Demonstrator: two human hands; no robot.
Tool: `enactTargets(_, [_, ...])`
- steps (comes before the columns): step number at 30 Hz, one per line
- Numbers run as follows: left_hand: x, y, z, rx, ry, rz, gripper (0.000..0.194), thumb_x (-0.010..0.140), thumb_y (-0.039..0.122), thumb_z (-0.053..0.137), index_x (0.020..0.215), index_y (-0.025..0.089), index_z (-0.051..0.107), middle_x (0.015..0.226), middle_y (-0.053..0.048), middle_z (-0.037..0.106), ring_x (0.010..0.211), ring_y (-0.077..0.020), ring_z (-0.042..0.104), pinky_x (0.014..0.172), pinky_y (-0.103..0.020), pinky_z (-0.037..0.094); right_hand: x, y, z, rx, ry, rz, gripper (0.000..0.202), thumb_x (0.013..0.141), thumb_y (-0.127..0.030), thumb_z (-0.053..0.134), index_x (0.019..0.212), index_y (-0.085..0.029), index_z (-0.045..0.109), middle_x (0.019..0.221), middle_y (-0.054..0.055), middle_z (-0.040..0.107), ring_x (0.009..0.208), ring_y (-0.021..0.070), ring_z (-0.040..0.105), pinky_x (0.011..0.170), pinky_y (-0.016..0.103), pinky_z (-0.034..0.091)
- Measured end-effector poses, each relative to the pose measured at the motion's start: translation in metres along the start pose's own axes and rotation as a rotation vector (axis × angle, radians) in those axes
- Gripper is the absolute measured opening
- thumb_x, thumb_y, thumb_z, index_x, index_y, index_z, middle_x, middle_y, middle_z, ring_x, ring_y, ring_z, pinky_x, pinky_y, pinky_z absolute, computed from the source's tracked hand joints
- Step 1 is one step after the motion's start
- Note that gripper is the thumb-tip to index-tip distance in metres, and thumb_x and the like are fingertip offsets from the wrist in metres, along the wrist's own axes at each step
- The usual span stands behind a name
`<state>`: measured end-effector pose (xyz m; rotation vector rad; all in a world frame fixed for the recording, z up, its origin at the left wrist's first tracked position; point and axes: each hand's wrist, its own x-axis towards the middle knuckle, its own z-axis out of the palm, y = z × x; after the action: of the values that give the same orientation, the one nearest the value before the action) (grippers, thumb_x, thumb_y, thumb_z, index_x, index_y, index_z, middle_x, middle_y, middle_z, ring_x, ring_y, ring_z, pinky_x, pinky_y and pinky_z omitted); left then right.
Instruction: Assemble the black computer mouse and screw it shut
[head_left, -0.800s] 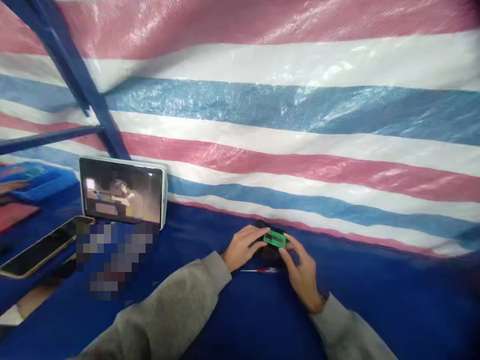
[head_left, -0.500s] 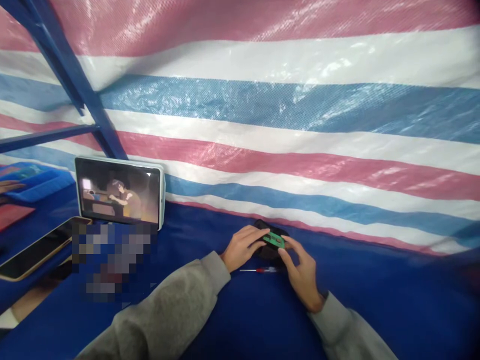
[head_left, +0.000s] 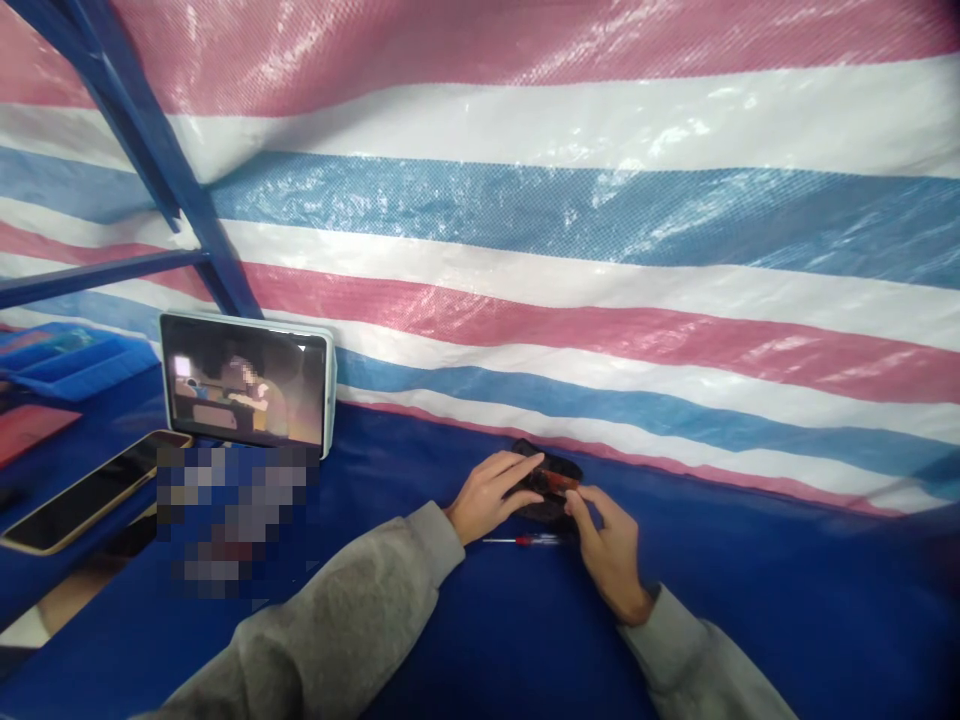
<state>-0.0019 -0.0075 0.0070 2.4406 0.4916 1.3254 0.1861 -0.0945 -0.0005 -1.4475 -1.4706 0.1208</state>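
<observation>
My right hand [head_left: 604,540] pinches the right end of a small circuit board [head_left: 556,483] whose brownish-orange face shows. Across from it, my left hand [head_left: 491,492] has its thumb and fingers spread around the left side of the board; whether the fingertips touch it I cannot tell. Beneath both hands lies a black case-like object [head_left: 551,515], partly hidden by them. On the blue surface just in front is a thin screwdriver [head_left: 525,540] with a red and clear handle, its shaft pointing left.
A tablet [head_left: 247,380] playing a cartoon leans by the striped sheet [head_left: 600,350]. Left of it lie a phone [head_left: 90,495], a red flat item [head_left: 34,430] and a blue tray [head_left: 90,365]. Another person's arm [head_left: 75,600] reaches in at lower left, partly blurred out.
The board's green face, held between both hands before, no longer shows; a brownish-orange face does. My left finger and thumb have spread apart, and my right fingers have closed to a pinch.
</observation>
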Motion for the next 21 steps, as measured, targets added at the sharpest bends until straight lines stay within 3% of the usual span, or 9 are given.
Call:
enactTargets(9, [0.001,-0.002,0.001,0.170,-0.044,0.038,0.030,0.099,0.034,0.052,0.125,0.020,0.058,0.121,-0.010,0.064,0.112,-0.0211,0.060,0.094,-0.037,0.049,-0.001,0.000,0.000,0.021,-0.035,-0.028,0.021,0.092,-0.035,0.056,0.082,-0.021,0.068,0.077,0.002,0.069,0.070,0.0158,0.063,0.071,0.028,0.047])
enactTargets(14, [0.002,0.002,-0.005,0.195,-0.074,0.007,0.026,0.097,0.032,0.053,0.116,0.016,0.061,0.110,-0.010,0.068,0.103,-0.0228,0.061,0.087,-0.039,0.045,-0.002,-0.001,-0.002,0.019,-0.012,0.033,0.027,0.095,-0.035,0.048,0.085,-0.020,0.069,0.073,0.001,0.066,0.066,0.0151,0.060,0.067,0.028,0.046])
enactTargets(21, [-0.001,0.002,-0.007,0.289,-0.302,-0.078,0.020,0.089,0.029,0.059,0.103,0.016,0.064,0.098,-0.009,0.068,0.090,-0.0232,0.059,0.079,-0.037,0.040,-0.003,0.004,-0.002,0.049,-0.013,0.088,0.030,0.096,-0.037,0.045,0.091,-0.019,0.068,0.071,0.000,0.061,0.064,0.0140,0.057,0.066,0.028,0.045])
